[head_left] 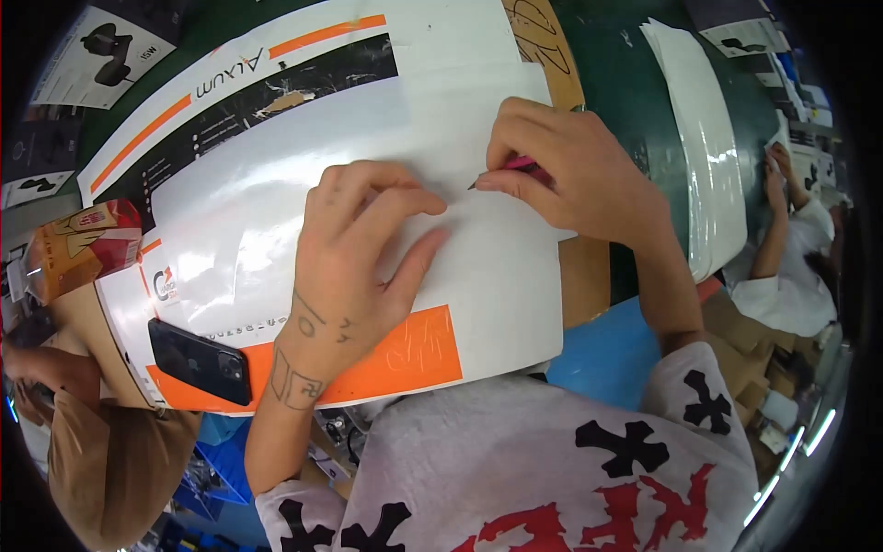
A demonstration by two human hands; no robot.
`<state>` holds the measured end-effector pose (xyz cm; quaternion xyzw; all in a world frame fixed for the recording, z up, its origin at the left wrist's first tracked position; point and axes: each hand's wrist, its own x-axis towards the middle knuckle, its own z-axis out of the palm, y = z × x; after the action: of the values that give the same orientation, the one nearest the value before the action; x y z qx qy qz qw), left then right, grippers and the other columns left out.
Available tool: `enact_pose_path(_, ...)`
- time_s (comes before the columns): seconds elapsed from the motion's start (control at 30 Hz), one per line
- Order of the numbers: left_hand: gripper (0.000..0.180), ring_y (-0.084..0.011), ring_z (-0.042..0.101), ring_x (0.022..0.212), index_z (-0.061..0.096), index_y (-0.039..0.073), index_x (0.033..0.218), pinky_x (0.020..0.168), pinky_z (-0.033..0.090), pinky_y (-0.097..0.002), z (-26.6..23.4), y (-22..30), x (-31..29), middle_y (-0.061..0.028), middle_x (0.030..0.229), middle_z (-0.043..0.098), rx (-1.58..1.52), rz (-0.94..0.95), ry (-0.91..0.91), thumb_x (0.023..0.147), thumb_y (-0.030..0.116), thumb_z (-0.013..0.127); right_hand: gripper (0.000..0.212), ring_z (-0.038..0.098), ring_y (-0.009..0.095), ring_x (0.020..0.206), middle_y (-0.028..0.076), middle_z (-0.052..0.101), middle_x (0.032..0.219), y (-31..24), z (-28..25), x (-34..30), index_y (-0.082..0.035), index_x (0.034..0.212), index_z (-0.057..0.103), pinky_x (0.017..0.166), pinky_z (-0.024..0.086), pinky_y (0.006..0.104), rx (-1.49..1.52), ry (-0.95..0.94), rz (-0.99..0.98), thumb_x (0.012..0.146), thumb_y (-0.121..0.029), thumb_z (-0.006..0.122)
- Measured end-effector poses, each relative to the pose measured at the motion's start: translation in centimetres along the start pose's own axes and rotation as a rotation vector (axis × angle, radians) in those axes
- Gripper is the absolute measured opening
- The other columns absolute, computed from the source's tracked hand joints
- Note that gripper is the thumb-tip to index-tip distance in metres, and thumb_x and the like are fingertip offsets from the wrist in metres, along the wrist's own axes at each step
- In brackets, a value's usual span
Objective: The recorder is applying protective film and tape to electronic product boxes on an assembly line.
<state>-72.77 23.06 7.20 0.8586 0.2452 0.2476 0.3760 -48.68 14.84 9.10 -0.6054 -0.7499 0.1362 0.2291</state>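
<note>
A large white sheet (497,304) with orange and black printed bands covers the work surface before me. My right hand (575,175) is closed around a slim pink tool (521,164) with a dark pointed tip; whether it is a pen or a small knife I cannot tell. The tip is over the sheet, pointing left. My left hand (354,244) rests on the sheet's middle, thumb and forefinger curved but apart, holding nothing that I can see. A glossy clear area lies under and beyond it. Left of my left wrist is a black phone (200,362), flat on the orange band.
An orange-red carton (85,248) stands at the left edge. Stacked white glossy sheets (704,147) lie to the right on the dark green table (621,69). Printed boxes (108,51) stand far left. People work at the left and far right; a blue surface (602,354) shows below.
</note>
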Motion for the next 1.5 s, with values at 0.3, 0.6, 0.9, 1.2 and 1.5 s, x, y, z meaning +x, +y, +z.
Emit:
enact_pose_path(0.3,0.022,-0.0234,0.051,0.114,0.078,0.010,0.096,0.101,0.039,-0.0378,1.5,1.1,-0.3,-0.0031,0.121,0.063,0.124,0.004,-0.081,0.077,0.016,0.087,0.028,0.041,0.017,0.056,-0.002,0.053,0.086,-1.0,1.5,-1.6,-0.010,0.075,0.056,0.054,0.033,0.0283,-0.110,-0.025,-0.152,0.084,-0.017,0.082)
enact_pose_path(0.6,0.013,-0.0239,0.051,0.115,0.078,0.012,0.084,0.101,0.036,-0.0401,1.7,0.4,-0.1,0.0017,0.107,0.066,0.100,0.033,-0.122,0.075,0.014,0.087,0.031,0.041,0.018,0.056,-0.002,0.052,0.084,0.8,-0.5,-1.3,-0.010,0.073,0.056,0.056,0.034,0.0298,-0.071,-0.086,-0.067,0.080,-0.020,0.085)
enact_pose_path(0.9,0.016,-0.0246,0.052,0.117,0.077,0.012,0.082,0.105,0.037,-0.0406,1.5,0.6,-0.2,0.0017,0.105,0.067,0.104,0.015,-0.141,0.072,0.006,0.087,0.031,0.043,0.019,0.057,-0.001,0.055,0.082,1.1,-1.4,-1.3,-0.009,0.074,0.058,0.057,0.035,0.0309,0.036,-0.187,0.012,0.075,-0.014,0.089)
enact_pose_path(1.2,0.055,-0.0161,0.062,0.087,0.062,0.005,0.119,0.092,0.047,-0.0321,0.2,3.5,1.1,-0.0024,0.084,0.066,-0.601,-0.394,0.010,0.071,-0.005,0.085,0.030,0.045,0.017,0.061,0.000,0.061,0.079,1.1,-0.5,-0.5,-0.006,0.076,0.061,0.059,0.038,0.0295,0.564,0.033,0.074,0.070,-0.004,0.091)
enact_pose_path(1.5,0.052,-0.0092,0.061,0.071,0.055,0.004,0.122,0.071,0.047,-0.0199,-4.7,3.3,2.4,-0.0009,0.078,0.065,-0.363,-0.306,-0.092,0.078,-0.008,0.080,0.017,0.046,0.017,0.061,0.000,0.061,0.079,-2.1,-2.9,0.9,-0.007,0.081,0.062,0.059,0.038,0.0299,0.387,-0.043,-0.056,0.080,0.000,0.077)
